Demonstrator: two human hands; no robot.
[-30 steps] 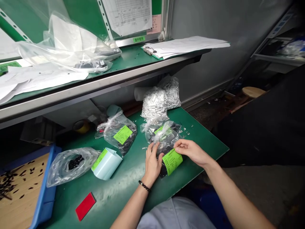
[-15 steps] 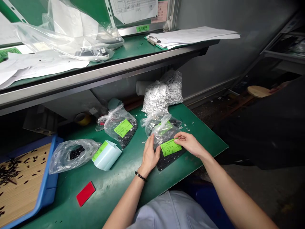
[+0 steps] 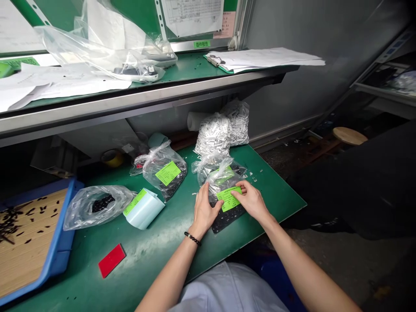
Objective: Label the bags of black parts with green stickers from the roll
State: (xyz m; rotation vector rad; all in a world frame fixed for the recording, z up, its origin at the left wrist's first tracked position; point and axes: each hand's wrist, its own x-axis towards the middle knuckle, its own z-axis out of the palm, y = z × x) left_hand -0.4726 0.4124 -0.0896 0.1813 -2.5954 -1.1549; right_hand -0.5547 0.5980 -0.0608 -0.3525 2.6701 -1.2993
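A clear plastic bag of small black parts [image 3: 225, 222] lies on the bench in front of me, its neck twisted closed. It bears a bright green printed label [image 3: 229, 202]. My left hand [image 3: 204, 210] rests along the bag's left side, fingers stretched out and thumb apart, the thumb tip at the label's left edge. At the label's right end, my right hand [image 3: 253, 200] has its fingers curled and its thumb pressing on the label's face. A second labelled bag [image 3: 206, 167] lies just behind, partly covered by the first.
Bags of white parts [image 3: 212, 134] stand at the back. To the left are another labelled bag [image 3: 165, 171], a roll of labels [image 3: 146, 212], an opened bag [image 3: 97, 208], a red block [image 3: 112, 260] and a blue tray [image 3: 56, 255]. A shelf edge [image 3: 162, 93] overhangs the bench [image 3: 162, 268].
My right thumb has moved left and inward across the label, and the right hand sits closer to the left one. The left hand stays by the bag; the camera view has shifted slightly.
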